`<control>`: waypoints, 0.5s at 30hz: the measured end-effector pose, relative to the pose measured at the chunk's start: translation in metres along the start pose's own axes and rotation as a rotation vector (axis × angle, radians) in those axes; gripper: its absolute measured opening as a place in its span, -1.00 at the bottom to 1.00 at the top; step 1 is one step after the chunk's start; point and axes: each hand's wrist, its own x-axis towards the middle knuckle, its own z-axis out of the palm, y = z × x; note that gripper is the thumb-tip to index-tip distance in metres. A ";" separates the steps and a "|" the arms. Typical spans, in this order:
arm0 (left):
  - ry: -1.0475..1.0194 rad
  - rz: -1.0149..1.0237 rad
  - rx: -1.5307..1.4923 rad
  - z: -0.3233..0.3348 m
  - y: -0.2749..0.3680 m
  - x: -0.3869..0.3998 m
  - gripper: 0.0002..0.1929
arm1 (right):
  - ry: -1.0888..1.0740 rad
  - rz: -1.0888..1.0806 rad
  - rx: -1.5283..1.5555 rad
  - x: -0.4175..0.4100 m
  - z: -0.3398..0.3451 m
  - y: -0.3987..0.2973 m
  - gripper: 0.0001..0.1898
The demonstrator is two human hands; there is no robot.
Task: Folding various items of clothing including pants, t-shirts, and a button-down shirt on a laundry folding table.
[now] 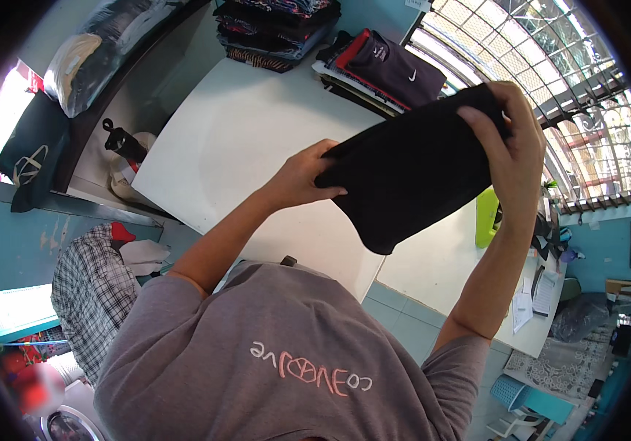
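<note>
A folded black cloth garment [412, 165] hangs in the air between my two hands, above the white tabletop [227, 138]. My left hand [307, 176] pinches its near-left edge, thumb below and fingers partly hidden behind the fabric. At the upper right corner my right hand [508, 127] grips it, the thumb on the front face and the fingers behind. The lower edge of the garment hangs loose and slightly curved. Its exact kind cannot be made out.
Folded clothes stand in one stack [277, 33] at the back; another pile [387, 71] has a dark Nike shirt on top. A black-lidded bottle [122, 144] stands in the left shelf. Papers [541, 292] lie on the right-hand table, past a lime-green container [486, 218]. A barred window [514, 49] borders the back right.
</note>
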 end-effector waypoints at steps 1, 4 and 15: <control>0.002 -0.015 -0.034 0.001 -0.002 -0.002 -0.64 | -0.006 0.054 0.048 -0.001 -0.001 0.004 -0.79; 0.031 -0.039 -0.120 0.001 -0.009 -0.008 -0.76 | 0.010 0.222 0.141 -0.013 -0.009 0.018 -0.82; 0.274 0.056 -0.422 -0.026 -0.016 -0.008 -0.90 | 0.217 0.387 0.370 -0.056 -0.031 0.089 -0.71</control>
